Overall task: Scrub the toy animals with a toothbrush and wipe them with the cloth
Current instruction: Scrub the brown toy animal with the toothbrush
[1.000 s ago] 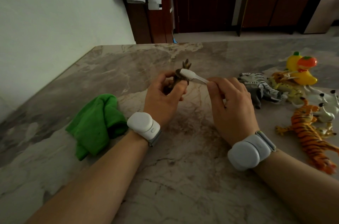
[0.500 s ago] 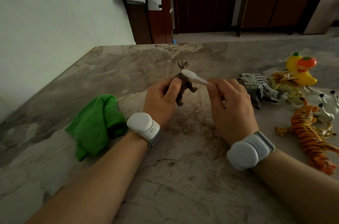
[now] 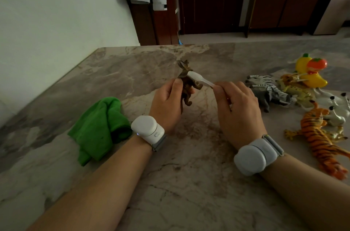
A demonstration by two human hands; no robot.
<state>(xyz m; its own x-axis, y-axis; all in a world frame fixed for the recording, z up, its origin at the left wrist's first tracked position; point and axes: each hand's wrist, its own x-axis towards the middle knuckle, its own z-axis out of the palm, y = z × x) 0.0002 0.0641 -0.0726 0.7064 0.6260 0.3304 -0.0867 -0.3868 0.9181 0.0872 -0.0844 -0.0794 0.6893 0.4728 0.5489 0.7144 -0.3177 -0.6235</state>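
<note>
L hand (image 3: 167, 105) gripping brown toy animal (image 3: 187, 83) above table (image 3: 189, 183), fingers clamped on body, exposing back for scrubbing. R hand (image 3: 239, 111) pinching toothbrush (image 3: 198, 79) handle; bristle head pressing on toy's neck. Green cloth (image 3: 98, 128) lying near L wrist, prob. for wipe step. Other toys (image 3: 272, 90) waiting at R.

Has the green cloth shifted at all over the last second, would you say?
No. The green cloth lies at the same spot by the left edge of the table.

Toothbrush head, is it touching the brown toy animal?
Touching. The head view shows the toothbrush bristle end pressed against the brown toy animal, with no gap.
</note>
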